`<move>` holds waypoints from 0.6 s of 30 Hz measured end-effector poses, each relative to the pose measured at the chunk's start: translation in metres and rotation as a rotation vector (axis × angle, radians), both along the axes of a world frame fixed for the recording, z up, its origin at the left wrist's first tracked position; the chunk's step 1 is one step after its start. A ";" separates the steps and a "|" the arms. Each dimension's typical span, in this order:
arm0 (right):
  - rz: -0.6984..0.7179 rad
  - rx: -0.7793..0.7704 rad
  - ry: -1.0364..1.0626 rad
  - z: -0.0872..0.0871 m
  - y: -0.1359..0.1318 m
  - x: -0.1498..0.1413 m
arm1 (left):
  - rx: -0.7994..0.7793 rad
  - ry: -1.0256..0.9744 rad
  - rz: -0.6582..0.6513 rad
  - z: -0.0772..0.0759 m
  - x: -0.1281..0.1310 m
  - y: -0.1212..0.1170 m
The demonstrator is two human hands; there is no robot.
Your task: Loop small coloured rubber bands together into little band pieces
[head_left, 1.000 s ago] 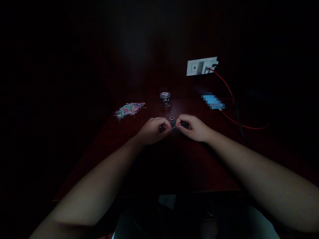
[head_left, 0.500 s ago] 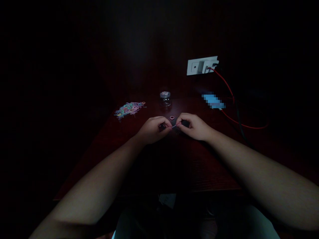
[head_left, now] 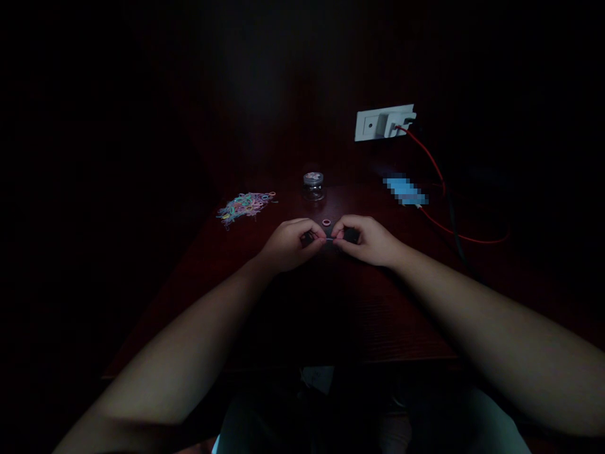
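Between my hands runs a thin pale-purple elastic band (head_left: pixel 329 239), short and nearly straight. My left hand (head_left: pixel 295 244) pinches one end with thumb and forefinger. At the other end, my right hand (head_left: pixel 366 239) holds it in a similar pinch. Most of the band is hidden by the fingertips. Just beyond the fingers a small pink ring-shaped hair tie (head_left: pixel 326 222) lies on the dark red table (head_left: pixel 302 315). A loose heap of colourful elastic bands (head_left: pixel 246 207) is farther to the left.
A small clear lidded jar (head_left: pixel 313 186) stands behind the hands. To the right lies a phone with a blurred bright screen (head_left: pixel 405 190), joined by a red cable (head_left: pixel 428 153) to a charger in the white wall socket (head_left: pixel 371 125). The surroundings are very dark.
My right fingertips have shifted slightly left, closer to the left ones, and the visible piece of band is straighter and more level. The camera view has tilted a little.
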State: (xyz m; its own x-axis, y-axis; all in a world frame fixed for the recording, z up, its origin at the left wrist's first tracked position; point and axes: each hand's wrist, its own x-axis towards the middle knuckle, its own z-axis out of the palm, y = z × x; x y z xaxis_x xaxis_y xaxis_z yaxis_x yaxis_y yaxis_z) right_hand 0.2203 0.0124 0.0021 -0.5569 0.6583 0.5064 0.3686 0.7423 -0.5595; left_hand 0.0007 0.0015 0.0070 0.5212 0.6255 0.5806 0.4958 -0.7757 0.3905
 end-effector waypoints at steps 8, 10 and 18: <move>0.012 0.038 -0.008 0.000 0.002 0.001 | 0.006 -0.004 -0.002 -0.001 0.000 0.000; 0.010 0.031 -0.006 0.000 0.001 0.001 | -0.014 0.006 -0.003 -0.001 0.000 0.000; -0.032 0.007 0.002 0.001 -0.002 -0.003 | -0.109 0.039 0.014 0.000 0.000 0.000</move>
State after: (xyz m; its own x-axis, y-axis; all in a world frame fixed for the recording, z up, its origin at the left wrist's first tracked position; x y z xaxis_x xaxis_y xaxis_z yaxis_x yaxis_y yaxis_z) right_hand 0.2174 0.0100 0.0033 -0.5348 0.6724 0.5117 0.3913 0.7339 -0.5553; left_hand 0.0005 0.0017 0.0071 0.5330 0.6913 0.4879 0.5226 -0.7224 0.4527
